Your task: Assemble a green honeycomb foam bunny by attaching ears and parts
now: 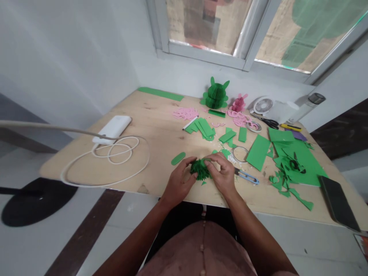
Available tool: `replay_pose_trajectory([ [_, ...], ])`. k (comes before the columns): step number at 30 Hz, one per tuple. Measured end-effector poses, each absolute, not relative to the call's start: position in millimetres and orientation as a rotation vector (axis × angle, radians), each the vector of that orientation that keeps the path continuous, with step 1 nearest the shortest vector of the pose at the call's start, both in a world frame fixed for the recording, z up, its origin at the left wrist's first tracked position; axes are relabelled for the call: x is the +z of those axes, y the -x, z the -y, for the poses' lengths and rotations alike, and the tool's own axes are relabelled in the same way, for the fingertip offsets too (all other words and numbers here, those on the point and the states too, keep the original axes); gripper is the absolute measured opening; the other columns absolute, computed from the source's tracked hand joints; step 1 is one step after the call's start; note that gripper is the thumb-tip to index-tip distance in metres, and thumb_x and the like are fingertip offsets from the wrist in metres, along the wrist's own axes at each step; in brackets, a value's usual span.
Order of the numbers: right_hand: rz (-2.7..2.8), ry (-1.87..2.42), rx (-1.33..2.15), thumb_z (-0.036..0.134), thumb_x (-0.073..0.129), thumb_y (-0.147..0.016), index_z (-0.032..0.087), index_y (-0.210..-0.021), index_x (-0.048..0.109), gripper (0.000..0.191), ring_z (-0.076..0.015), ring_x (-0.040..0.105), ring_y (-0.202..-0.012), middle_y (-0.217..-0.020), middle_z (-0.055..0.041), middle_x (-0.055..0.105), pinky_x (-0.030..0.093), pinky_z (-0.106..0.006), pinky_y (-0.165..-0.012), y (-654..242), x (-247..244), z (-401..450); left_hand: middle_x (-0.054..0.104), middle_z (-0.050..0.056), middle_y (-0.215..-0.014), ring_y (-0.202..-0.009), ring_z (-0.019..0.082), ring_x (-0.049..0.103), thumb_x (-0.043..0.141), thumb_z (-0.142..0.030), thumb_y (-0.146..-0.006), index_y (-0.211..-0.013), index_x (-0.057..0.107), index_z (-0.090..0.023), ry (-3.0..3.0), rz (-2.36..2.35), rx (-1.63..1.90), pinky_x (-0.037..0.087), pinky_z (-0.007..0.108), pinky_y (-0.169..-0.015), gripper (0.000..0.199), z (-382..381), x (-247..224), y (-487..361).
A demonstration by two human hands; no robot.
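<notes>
Near the table's front edge, a fanned green paper piece is between my two hands. My left hand grips its left side, with fingers and thumb closed around it. On the other side, my right hand pinches its upper right part between thumb and fingers. A green oval strip lies just left of the piece, and a tiny green scrap sits below it. Beside my right hand is a blue cutter, with a roll of tape behind it.
Green sheets, scraps and black scissors lie at the right, near a dark phone. Green and pink paper figures stand by the wall with a small fan. A white power bank with a looped cable lies left.
</notes>
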State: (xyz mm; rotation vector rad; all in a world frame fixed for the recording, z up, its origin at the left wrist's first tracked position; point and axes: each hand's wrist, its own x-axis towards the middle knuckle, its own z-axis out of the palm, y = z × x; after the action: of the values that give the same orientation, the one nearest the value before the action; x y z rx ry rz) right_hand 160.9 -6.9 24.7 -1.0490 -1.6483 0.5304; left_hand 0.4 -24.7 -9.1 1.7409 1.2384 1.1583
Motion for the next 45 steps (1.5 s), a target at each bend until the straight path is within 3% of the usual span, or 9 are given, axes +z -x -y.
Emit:
replay_pose_trajectory([
  [45,1.528,1.078,0.692,0.026,0.062,-0.081,0.022,-0.089,0.069,0.011,-0.0189,0.059,-0.076,-0.078,-0.0032,0.066,0.046,-0.034,-0.073,-165,16,12,0.061,0.008,-0.119,-0.112,0.022,0.058,0.055,-0.024,-0.081,-0.119,0.051,-0.02,-1.737,-1.251,1.17,0.045,0.041,-0.1,0.039,25,-8,-1],
])
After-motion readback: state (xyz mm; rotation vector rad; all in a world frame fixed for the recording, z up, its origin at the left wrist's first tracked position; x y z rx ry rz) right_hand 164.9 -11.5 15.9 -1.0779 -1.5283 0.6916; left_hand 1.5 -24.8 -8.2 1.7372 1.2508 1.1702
